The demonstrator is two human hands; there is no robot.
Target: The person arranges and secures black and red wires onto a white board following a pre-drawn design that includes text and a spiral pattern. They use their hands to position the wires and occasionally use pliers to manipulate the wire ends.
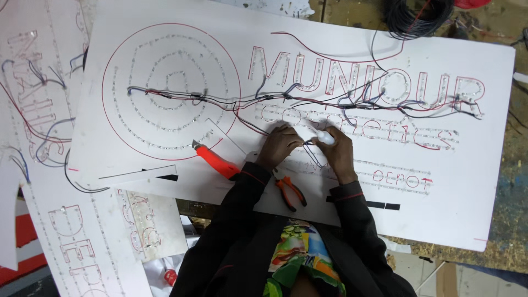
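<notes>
the two hands met over the white board (pixel 484 181), close to the middle of its near edge. the left hand (pixel 279 146) was curled shut, fingertips pinched on the thin dark wire (pixel 309 144) that crossed the small gap between the hands. the right hand (pixel 336 151) was closed around a small white tube (pixel 325 137), its tip pointing left and slightly toward the person, straight at the pinched wire. so the wire lay just left of the tube's tip, almost touching it, and the tube's long axis ran roughly along the board's length, from right hand toward left. the wire itself was held nearly in line with that axis, and the left hand was the one already on it.

the orange pliers (pixel 290 192) lay on the board just below the left wrist, handles toward the person, nearer the left hand than the right. the red cutter knife (pixel 215 160) lay further left, slanted, blade end pointing to the far left corner, well apart from both hands. the bundle of red and black wires (pixel 352 99) ran along the board's length beyond the hands.
</notes>
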